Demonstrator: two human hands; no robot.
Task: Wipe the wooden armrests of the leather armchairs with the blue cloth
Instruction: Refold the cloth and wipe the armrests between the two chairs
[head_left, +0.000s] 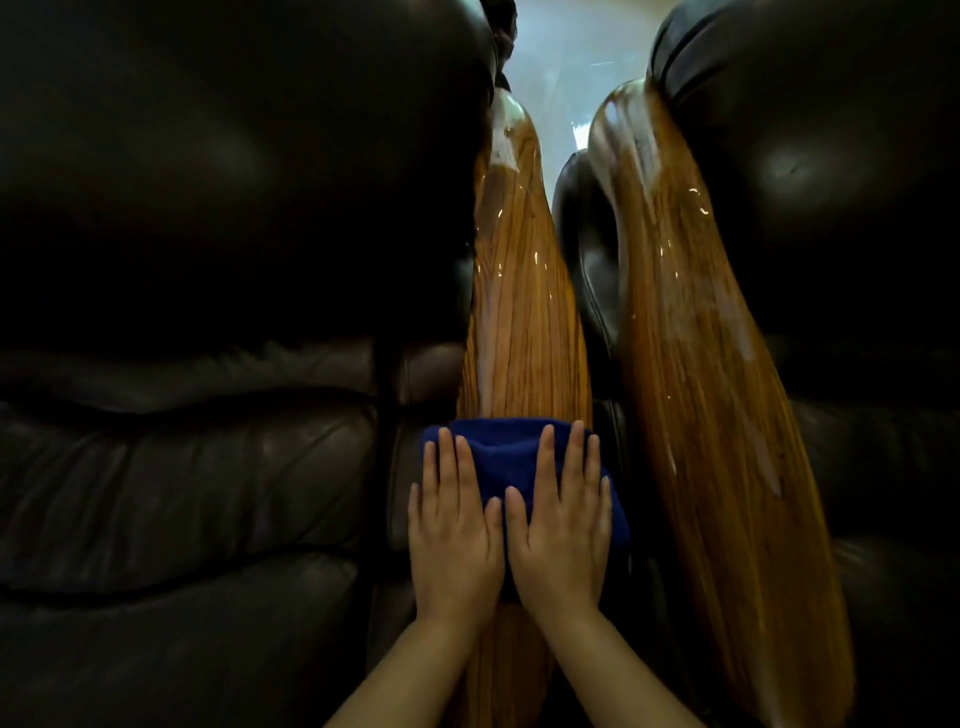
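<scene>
Two glossy wooden armrests run away from me side by side. The left armrest (524, 312) belongs to the dark leather armchair (208, 260) on the left. The right armrest (701, 364) belongs to the armchair (857, 208) on the right. A blue cloth (506, 449) lies across the near part of the left armrest. My left hand (452, 535) and my right hand (563, 525) press flat on the cloth, fingers extended, side by side. The cloth covers the armrest's width under my palms.
A narrow dark gap (602, 364) separates the two armrests. Pale shiny floor (571, 62) shows at the far end between the chairs. Padded leather backs and seats close in on both sides.
</scene>
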